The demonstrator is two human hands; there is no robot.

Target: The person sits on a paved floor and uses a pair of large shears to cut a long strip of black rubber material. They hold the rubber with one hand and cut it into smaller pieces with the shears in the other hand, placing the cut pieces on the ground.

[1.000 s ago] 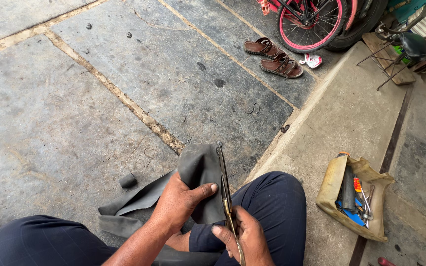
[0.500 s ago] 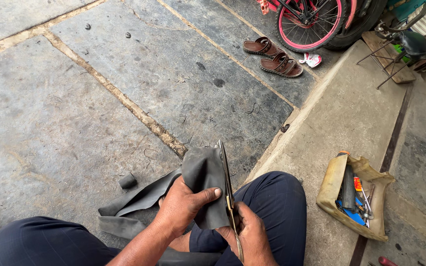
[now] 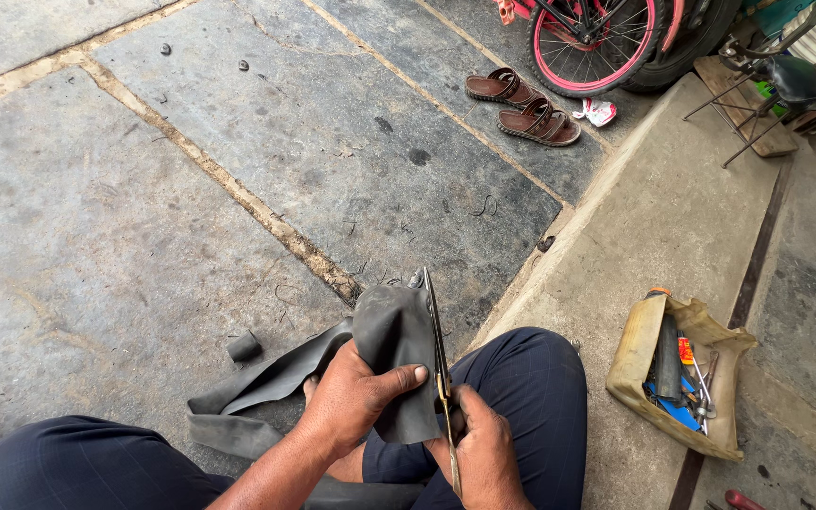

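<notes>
The rubber sheet (image 3: 391, 364) has shifted slightly rightward against the scissors (image 3: 439, 378). Left hand (image 3: 351, 401) pinches its middle; right hand (image 3: 484, 453) grips the scissors along its right edge, above the knee.

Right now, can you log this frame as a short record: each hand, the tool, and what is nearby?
left hand: grips a black rubber sheet
right hand: holds scissors, blades along the sheet's edge
rubber scrap: on the stone floor, apart
tool bag: open, on the concrete step
sandals: pair, beside a bicycle wheel
</notes>
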